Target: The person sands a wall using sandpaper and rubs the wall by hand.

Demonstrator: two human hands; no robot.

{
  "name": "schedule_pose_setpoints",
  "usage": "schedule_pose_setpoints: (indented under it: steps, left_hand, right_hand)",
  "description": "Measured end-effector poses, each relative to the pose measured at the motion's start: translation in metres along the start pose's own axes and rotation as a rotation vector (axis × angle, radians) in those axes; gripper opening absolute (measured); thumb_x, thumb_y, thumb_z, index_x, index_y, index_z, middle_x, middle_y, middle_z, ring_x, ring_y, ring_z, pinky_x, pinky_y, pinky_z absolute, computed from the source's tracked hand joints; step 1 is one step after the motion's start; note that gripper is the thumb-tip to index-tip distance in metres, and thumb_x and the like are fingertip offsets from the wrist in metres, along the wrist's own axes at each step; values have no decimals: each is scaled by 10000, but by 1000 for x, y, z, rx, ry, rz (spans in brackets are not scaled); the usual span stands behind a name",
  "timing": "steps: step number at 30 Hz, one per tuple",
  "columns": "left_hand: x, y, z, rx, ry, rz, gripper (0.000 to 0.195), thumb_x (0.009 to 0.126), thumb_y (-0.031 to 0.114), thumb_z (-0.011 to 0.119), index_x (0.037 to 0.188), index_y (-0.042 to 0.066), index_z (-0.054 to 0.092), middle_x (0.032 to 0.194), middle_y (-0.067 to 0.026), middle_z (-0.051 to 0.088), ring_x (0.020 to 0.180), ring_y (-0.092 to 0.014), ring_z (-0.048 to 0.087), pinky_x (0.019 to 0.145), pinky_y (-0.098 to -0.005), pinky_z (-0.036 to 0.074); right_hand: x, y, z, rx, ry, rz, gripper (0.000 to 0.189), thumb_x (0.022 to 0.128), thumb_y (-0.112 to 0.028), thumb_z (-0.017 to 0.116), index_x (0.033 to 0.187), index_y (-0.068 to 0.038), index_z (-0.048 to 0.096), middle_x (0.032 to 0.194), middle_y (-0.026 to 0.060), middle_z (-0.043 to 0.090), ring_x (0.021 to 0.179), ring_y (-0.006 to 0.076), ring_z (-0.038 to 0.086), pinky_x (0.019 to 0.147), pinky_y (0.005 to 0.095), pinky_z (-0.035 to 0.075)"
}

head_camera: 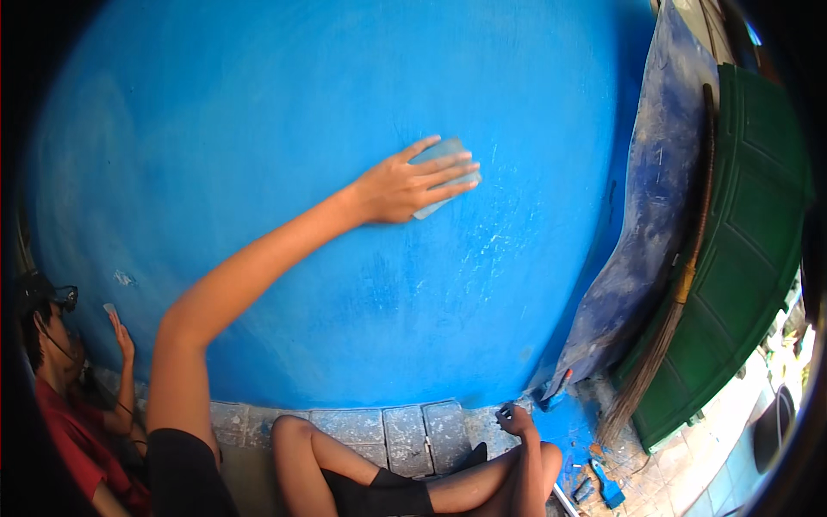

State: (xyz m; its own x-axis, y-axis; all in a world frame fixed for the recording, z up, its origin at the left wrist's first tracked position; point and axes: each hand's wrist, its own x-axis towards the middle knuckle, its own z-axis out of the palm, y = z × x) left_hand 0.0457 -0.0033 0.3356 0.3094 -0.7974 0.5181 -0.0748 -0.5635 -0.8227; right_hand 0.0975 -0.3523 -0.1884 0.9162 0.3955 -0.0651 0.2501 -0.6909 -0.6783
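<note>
My left hand [413, 184] presses a grey, sandpaper-like sheet [446, 148] flat against a blue painted wall [291, 129]. Its fingers are spread over the sheet, and the thumb is hidden. To the right and below the sheet, the paint shows pale scratches and white flecks [494, 249]. My right hand [515, 420] hangs low beside my right knee, near the foot of the wall, with its fingers curled. Whether anything lies within those fingers cannot be made out.
At left, a co-worker in a red shirt [77, 433] raises a hand with a small pale piece to the wall. A stick broom [685, 284] leans on a green panel [762, 213] at right, beside a stained sheet [665, 161]. A blue paintbrush [607, 485] lies on the floor. Grey blocks [349, 426] edge the wall.
</note>
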Motion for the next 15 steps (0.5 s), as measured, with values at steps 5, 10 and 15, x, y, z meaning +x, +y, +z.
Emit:
schedule_pose_setpoints:
  steps: [5, 10, 15]
  left_hand:
    - [-2, -37, -13, -117, 208, -160, 502, 883, 97, 489, 1382, 147, 460, 1401, -79, 481, 1349, -205, 387, 1142, -448, 240]
    - [-43, 11, -9, -247, 16, 156, 514, 845, 9, 520, 1349, 103, 501, 1391, -81, 495, 1343, -219, 398, 1140, -450, 247]
    - [-87, 8, -32, -130, 76, -267, 538, 817, -4, 504, 1345, 98, 509, 1396, -72, 494, 1344, -207, 400, 1133, -440, 263]
  right_hand:
    - [-1, 6, 5, 52, 8, -68, 304, 882, -299, 632, 952, -3, 637, 782, 135, 705, 633, 197, 690, 625, 344, 545]
    - [-5, 14, 5, -59, 16, -38, 332, 878, -316, 634, 960, 6, 639, 803, 130, 709, 665, 201, 695, 639, 340, 543]
    - [-12, -8, -3, 102, -41, 36, 386, 850, -383, 629, 966, -17, 670, 825, 141, 714, 791, 282, 697, 735, 367, 540]
